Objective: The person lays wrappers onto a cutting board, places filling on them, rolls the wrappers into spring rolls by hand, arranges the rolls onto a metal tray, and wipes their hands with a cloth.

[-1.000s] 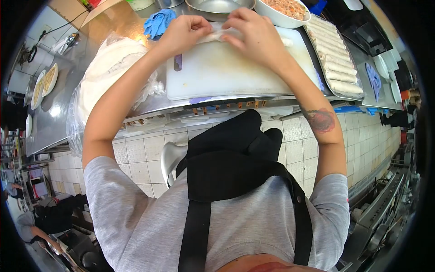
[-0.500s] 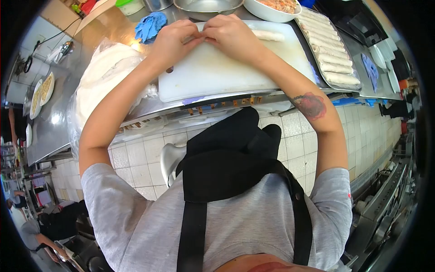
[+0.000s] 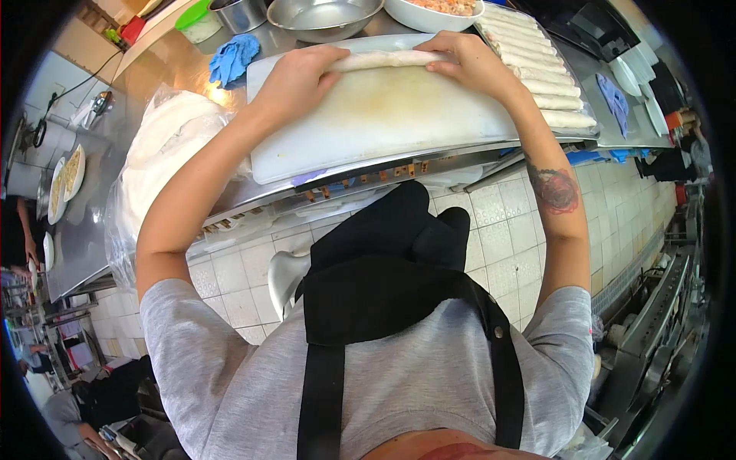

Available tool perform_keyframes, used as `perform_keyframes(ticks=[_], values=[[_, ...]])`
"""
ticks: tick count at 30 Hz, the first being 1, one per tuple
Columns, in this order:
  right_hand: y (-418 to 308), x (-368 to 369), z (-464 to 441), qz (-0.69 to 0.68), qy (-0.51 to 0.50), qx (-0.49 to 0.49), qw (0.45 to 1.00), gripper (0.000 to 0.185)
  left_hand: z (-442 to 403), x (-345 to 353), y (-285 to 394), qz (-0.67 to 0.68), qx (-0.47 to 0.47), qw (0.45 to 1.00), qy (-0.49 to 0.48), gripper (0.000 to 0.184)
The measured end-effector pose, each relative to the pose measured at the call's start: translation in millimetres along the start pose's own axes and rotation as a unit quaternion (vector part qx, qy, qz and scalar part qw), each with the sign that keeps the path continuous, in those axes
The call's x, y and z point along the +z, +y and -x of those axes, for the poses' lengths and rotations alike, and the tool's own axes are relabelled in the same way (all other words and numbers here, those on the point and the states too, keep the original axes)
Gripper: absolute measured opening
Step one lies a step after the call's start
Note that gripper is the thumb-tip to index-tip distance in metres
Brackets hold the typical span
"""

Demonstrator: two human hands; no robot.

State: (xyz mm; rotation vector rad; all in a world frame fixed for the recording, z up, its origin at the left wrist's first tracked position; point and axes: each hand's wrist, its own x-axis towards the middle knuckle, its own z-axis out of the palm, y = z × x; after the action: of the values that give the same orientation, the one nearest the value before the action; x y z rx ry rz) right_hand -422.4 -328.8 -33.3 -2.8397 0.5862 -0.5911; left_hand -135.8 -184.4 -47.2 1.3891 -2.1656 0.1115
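Observation:
A long, pale spring roll (image 3: pixel 387 60) lies along the far edge of the white cutting board (image 3: pixel 376 123). My left hand (image 3: pixel 300 80) is curled over its left end, fingers closed on it. At the other end, my right hand (image 3: pixel 477 63) pinches the roll between thumb and fingers. The middle of the roll shows between the two hands, while its ends are hidden under the fingers. Right of the board, several similar rolls (image 3: pixel 556 102) lie side by side on a metal tray.
Soft white dough sheets (image 3: pixel 176 142) in clear plastic lie left of the board. Behind stand a metal bowl (image 3: pixel 326 29), a white bowl (image 3: pixel 429 21) of orange-and-white filling, and a blue cloth (image 3: pixel 234 59). Other people are partly visible at the far left and right.
My hands were together at the board's far left, fingertips touching. Now they are apart, the right hand further right, with the roll stretched between them.

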Motion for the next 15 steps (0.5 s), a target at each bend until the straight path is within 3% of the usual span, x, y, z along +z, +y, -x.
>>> perform_keyframes(ticks=[3, 9, 11, 15], values=[[-14, -4, 10, -0.004, 0.009, -0.002, 1.0, 0.035, 4, -1, 10, -0.014, -0.012, 1.0, -0.009, 0.033], [-19, -4, 8, 0.007, 0.008, -0.019, 1.0, 0.035, 15, -1, 20, -0.077, 0.076, 0.993, 0.048, 0.034], [-13, 0, 4, 0.01, 0.001, -0.02, 1.0, 0.034, 10, -5, 24, -0.067, 0.041, 0.997, 0.013, 0.041], [-17, -14, -2, -0.011, -0.068, 0.056, 0.996, 0.033, -9, 4, 28, -0.05, 0.068, 0.996, 0.044, 0.047]])
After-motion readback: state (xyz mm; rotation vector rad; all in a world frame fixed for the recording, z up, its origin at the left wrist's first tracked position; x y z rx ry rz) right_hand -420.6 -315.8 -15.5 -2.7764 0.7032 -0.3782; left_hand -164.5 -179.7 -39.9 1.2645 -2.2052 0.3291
